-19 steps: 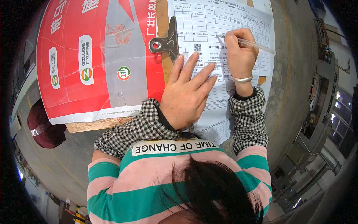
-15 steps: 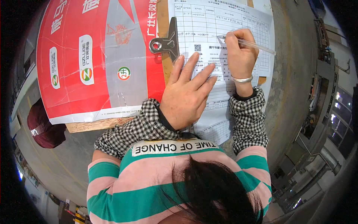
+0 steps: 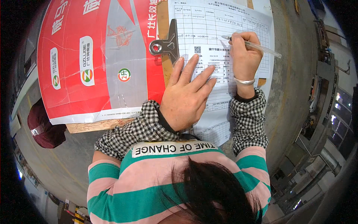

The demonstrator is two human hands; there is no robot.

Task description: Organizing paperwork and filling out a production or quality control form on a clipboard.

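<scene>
My right hand [image 3: 245,54] grips a clear-barrelled pen [image 3: 261,48], its tip over a table row of the upper printed form [image 3: 238,26], which carries some handwriting. Lying flat with its fingers spread, my left hand [image 3: 188,93] presses on a second printed sheet [image 3: 216,98] that overlaps the form's lower part. A metal bulldog clip [image 3: 166,45] sits at the papers' left edge, just beyond my left fingertips. Both forearms wear black-and-white checked sleeve covers, and a silver bangle [image 3: 244,81] circles my right wrist.
A large red and grey printed sheet [image 3: 126,95] covers the left side of the work surface, over a wooden board edge [image 3: 100,125]. A dark red bundle [image 3: 44,125] is at the far left. Machinery [image 3: 317,97] stands along the right, across the concrete floor.
My right hand with the pen has shifted slightly right and down, and new handwriting shows in the row left of the pen tip. My left hand stays in nearly the same place.
</scene>
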